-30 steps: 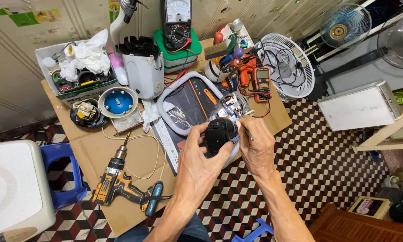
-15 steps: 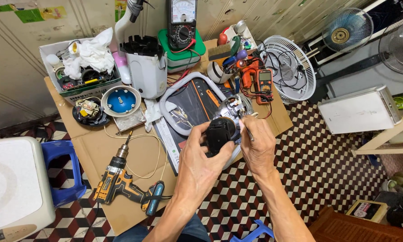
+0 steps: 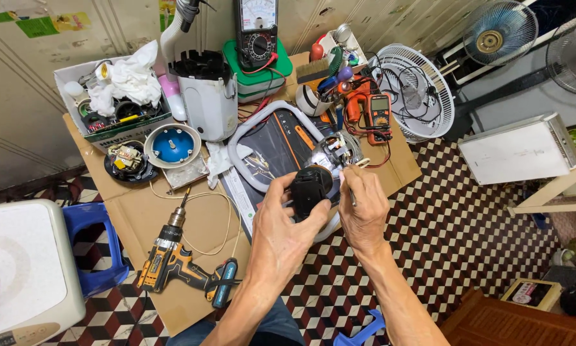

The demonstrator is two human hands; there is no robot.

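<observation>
My left hand (image 3: 287, 225) grips a black fan motor housing (image 3: 311, 187) from below, held above the cardboard-covered table (image 3: 140, 224). The motor's metal front end with copper windings (image 3: 339, 148) points away from me. My right hand (image 3: 365, 208) pinches a thin metal tool (image 3: 351, 192), its tip against the right side of the housing. Both hands hover over an open grey-rimmed tool case (image 3: 272, 144).
A yellow cordless drill (image 3: 176, 266) lies at the near left. A white fan base (image 3: 206, 96), blue round part (image 3: 171, 144), box of parts (image 3: 112, 96), analogue meter (image 3: 257, 25), orange multimeter (image 3: 379, 112) and white fan grille (image 3: 413, 90) crowd the table. Blue stool (image 3: 96, 243) stands left.
The view has shifted slightly. Both hands stay on the motor housing in nearly the same pose.
</observation>
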